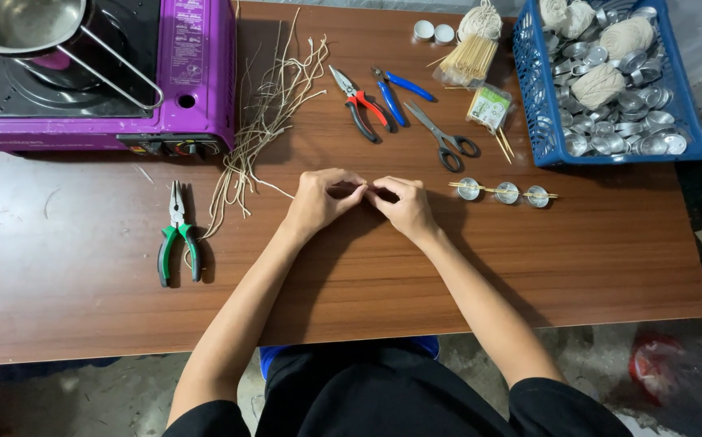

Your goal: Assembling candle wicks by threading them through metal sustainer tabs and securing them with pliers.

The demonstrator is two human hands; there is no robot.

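Head view shows your left hand and right hand pinched together on a thin, limp wick strand; grip it lightly near its end.

A rectangular brown wood-grain laminate table is seen from above, filling most of the view. Faint pale scuffs are noted on its left part. Below its near edge, a grey, mottled concrete floor is visible. A strip of pale, worn surface is seen at the upper right. Soft, even lighting; weak shadows are cast.
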